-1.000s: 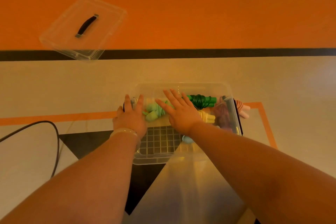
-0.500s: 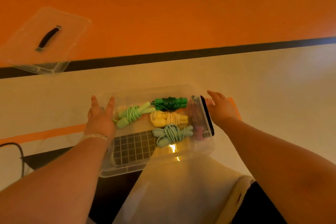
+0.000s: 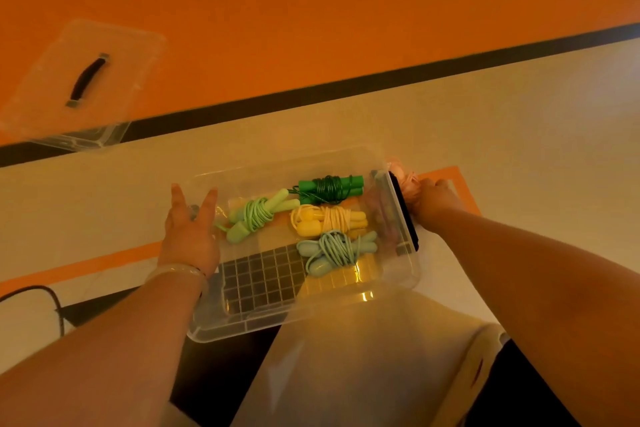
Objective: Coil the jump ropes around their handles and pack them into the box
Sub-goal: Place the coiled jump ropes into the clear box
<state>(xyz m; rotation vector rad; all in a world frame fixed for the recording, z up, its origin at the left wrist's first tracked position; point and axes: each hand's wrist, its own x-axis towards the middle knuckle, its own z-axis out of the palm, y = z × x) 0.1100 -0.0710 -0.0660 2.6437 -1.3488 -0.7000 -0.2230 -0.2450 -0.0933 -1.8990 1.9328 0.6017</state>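
1. Nearest: a pale cloth (image 3: 363,357) over the person's lap. The near rim of the clear box (image 3: 304,326) overlaps its far edge.
2. The box is open. The near-left part of its grid-patterned bottom is bare.
3. The left hand (image 3: 188,232) lies flat against the box's left end wall. Its fingers are straight and spread, grasping nothing. There is a bracelet (image 3: 176,270) on the wrist.
4. Four coiled ropes lie inside the box.
   - The pale blue rope (image 3: 334,251) is nearest, right of centre.
   - The yellow rope (image 3: 329,220) is just beyond it, touching.
   - The light green rope (image 3: 258,217) is left of the yellow one, with its handles splayed.
   - The dark green rope (image 3: 330,188) is farthest, beside the far wall.
5. A black latch (image 3: 403,211) runs along the box's right end.
6. The right hand (image 3: 434,199) is just outside that latch, touching the pink rope (image 3: 403,180). This rope lies outside the box, against its far-right corner. The fingers bend over it, but I cannot tell whether they close around it.
7. Near left: a black cable (image 3: 52,298) curves across the pale floor.
8. Far left: a clear lid (image 3: 83,83) with a dark handle lies well apart from the box. It rests mostly on the orange floor, with its near edge over the black stripe (image 3: 381,80).
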